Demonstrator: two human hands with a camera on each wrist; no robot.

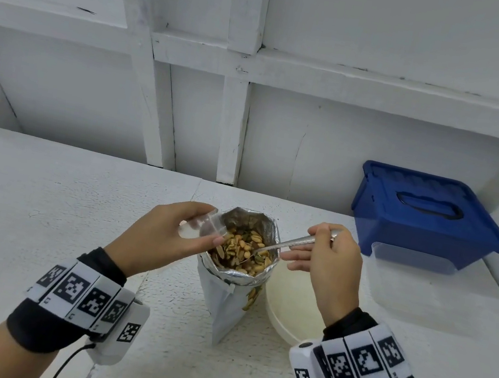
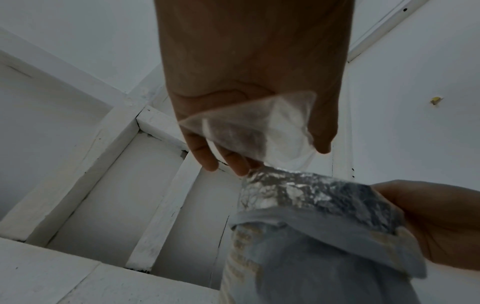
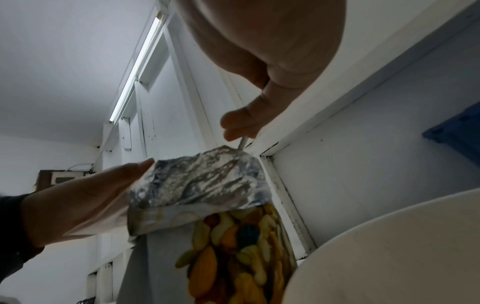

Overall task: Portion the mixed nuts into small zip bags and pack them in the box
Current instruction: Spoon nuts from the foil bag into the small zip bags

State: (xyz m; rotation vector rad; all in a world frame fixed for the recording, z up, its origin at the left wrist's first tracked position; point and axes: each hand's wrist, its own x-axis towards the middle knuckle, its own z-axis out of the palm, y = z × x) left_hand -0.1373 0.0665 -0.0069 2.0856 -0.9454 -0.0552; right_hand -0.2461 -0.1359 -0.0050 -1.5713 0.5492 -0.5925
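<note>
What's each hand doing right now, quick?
Left hand: holding a small clear zip bag at the mouth of the nut pouch.
Right hand: gripping a metal spoon, its tip in the nuts.

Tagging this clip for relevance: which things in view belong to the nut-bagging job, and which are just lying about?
In use:
- nut pouch, open, standing on the table
- small zip bag, held by left hand
- spoon, held by right hand, dipped in the pouch
- blue-lidded box, closed

Lying about:
- white round dish beside the pouch
</note>
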